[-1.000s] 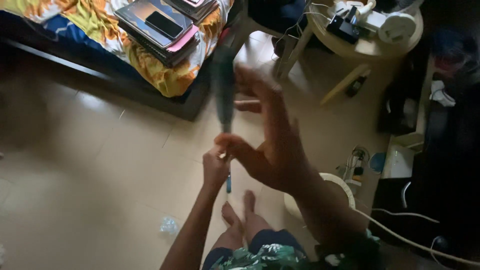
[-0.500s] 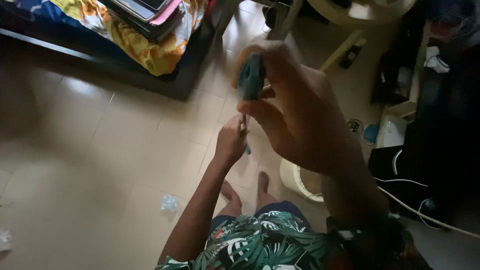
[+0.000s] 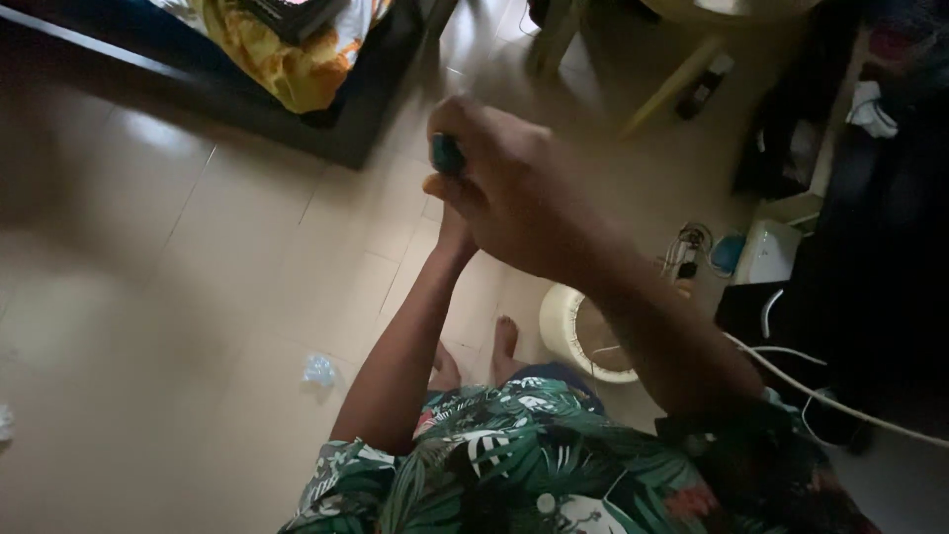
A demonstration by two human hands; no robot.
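Since the earlier frames the view has tipped further down and the hands have risen toward the camera, so that the long teal tool once plainly visible now shows only as a small teal-green rounded end (image 3: 447, 153) poking out of the right hand (image 3: 514, 193) in the upper middle of the frame. That hand is closed tight around the handle, fingers curled over it. The left hand (image 3: 453, 232) sits directly beneath and behind it, almost wholly covered by the right one; whether its fingers are pinched on the lower part of the tool or merely close to it cannot be told. The tool's long axis appears to run roughly up and down the frame, from the teal end toward the left wrist, though its shaft and tip are hidden (motion blur softens both hands as well). Lower centre shows a green leaf-patterned shirt (image 3: 514, 465) and bare feet (image 3: 474, 356) on the beige tiled floor (image 3: 198, 297); a round cream bucket (image 3: 568, 326) stands just right of the feet, its far side cut off by the right forearm.
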